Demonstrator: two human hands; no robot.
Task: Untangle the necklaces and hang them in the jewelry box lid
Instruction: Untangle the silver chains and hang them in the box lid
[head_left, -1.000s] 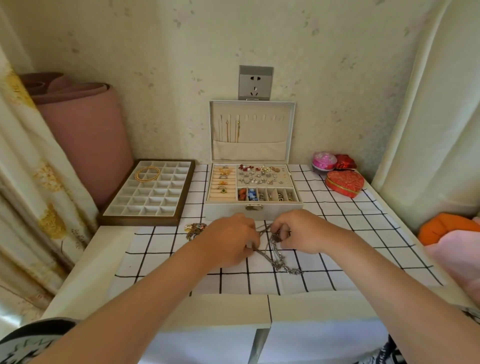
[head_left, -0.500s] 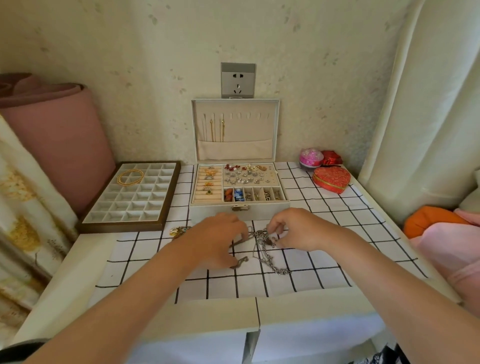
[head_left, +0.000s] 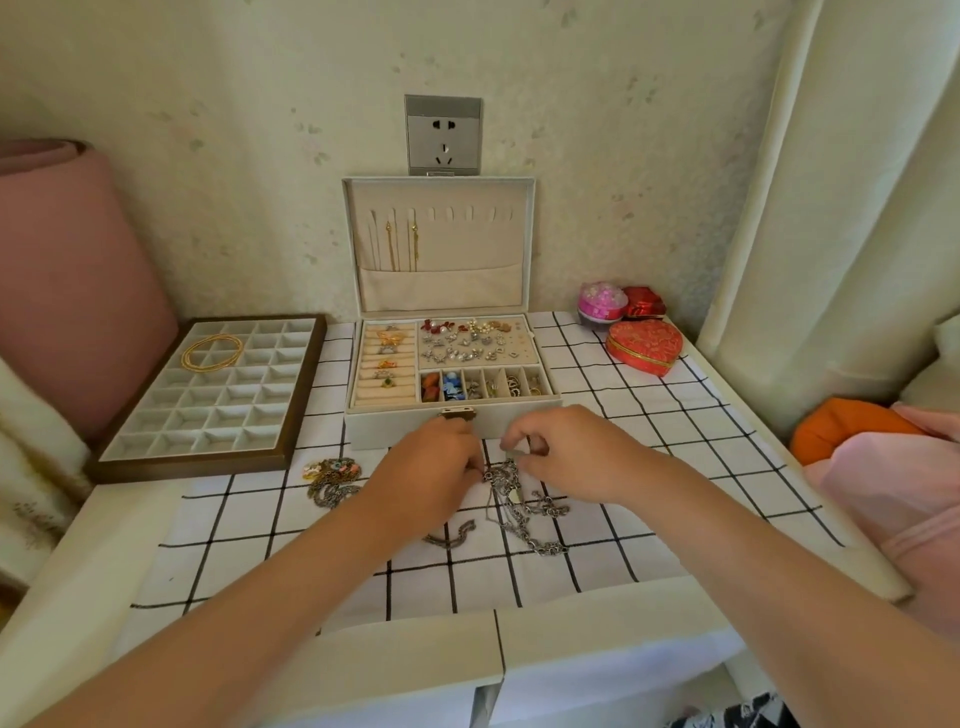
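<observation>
A knot of silver chain necklaces (head_left: 524, 512) lies on the checked cloth in front of the open jewelry box (head_left: 452, 384). My left hand (head_left: 426, 467) pinches the chains at their left upper end. My right hand (head_left: 566, 452) pinches a strand at the top of the knot, fingers curled. A dark chain piece (head_left: 452, 538) lies loose just below my left hand. The upright box lid (head_left: 439, 244) shows a row of hooks, with two gold necklaces (head_left: 402, 247) hanging on the left ones. A second tangle with coloured beads (head_left: 332, 480) sits to the left.
A compartment tray (head_left: 208, 395) holding gold bangles (head_left: 212, 352) stands at the left. A red heart-shaped box (head_left: 644, 345) and two small boxes (head_left: 618, 301) are at the back right. Curtains flank the table; a wall socket (head_left: 442, 135) is above the lid.
The view has shifted, so the box sits further left in the frame. The loose dark chain piece now lies free of the knot, below my left hand. Both hands stay on the chains.
</observation>
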